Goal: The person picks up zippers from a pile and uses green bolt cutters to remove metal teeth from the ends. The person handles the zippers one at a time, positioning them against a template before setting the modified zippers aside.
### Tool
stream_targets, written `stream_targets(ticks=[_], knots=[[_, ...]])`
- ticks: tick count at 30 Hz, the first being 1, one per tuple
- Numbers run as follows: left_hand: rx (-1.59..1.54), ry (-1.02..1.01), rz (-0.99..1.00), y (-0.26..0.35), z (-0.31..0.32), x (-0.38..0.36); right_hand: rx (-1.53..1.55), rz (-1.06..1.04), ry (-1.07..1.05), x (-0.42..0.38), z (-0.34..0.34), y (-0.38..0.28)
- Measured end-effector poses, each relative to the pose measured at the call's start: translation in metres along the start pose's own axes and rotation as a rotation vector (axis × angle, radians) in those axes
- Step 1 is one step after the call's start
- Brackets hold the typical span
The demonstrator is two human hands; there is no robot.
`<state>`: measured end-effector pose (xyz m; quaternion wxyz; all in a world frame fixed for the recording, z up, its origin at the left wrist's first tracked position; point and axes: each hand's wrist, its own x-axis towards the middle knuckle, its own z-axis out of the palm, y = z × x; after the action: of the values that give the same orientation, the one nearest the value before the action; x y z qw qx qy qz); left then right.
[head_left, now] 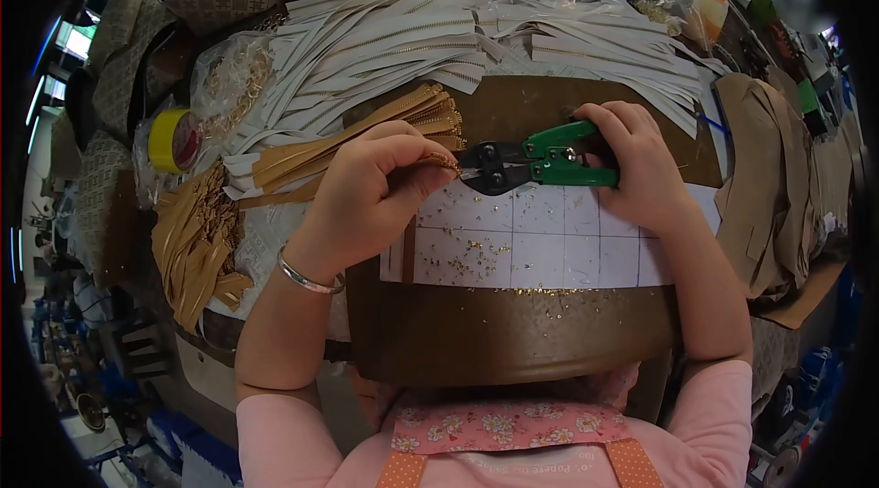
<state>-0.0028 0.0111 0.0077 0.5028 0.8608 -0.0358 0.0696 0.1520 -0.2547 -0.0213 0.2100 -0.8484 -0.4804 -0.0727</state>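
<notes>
My left hand (371, 177), with a metal bangle at its wrist, pinches the end of a tan zipper (443, 159) with gold teeth. Green-handled cutting pliers (494, 168) are gripped in my right hand (636, 158), their black jaws pointing left and meeting the zipper end at my left fingertips. How far the jaws are closed is hard to see. Below the hands, small gold metal bits (472, 254) lie scattered over a sheet of gridded white paper (586, 259). A bundle of tan zippers (348, 145) fans out just behind my left hand.
White zippers (385, 39) are spread across the back. At left are a yellow tape roll (172, 140), a bag of chain (233, 76) and a tan zipper pile (197, 236). Brown pieces (769, 177) are stacked at right. The brown board (513, 332) has a curved front edge.
</notes>
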Motion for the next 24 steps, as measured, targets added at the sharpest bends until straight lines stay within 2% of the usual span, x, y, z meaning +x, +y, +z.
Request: stream_targets(ticks=[8,15,18,20,24], knots=[[-0.026,0.047,-0.036,0.0017,0.0036,-0.0006,-0.02,-0.022,0.027,-0.0011,-0.0004,-0.0022],[0.001,0.006,-0.01,-0.0012,0.0019,-0.002,0.016,-0.004,0.013,-0.0024,0.002,-0.0014],[-0.028,0.067,-0.006,-0.002,0.0027,-0.0009,0.055,0.01,-0.005,-0.0028,0.0025,-0.0014],[0.031,-0.014,-0.022,-0.0029,-0.0005,-0.0009,0.061,-0.003,0.006,-0.003,0.003,-0.0012],[0.035,-0.023,-0.021,-0.005,-0.0026,0.0001,0.053,0.044,-0.052,-0.003,0.0005,-0.0027]])
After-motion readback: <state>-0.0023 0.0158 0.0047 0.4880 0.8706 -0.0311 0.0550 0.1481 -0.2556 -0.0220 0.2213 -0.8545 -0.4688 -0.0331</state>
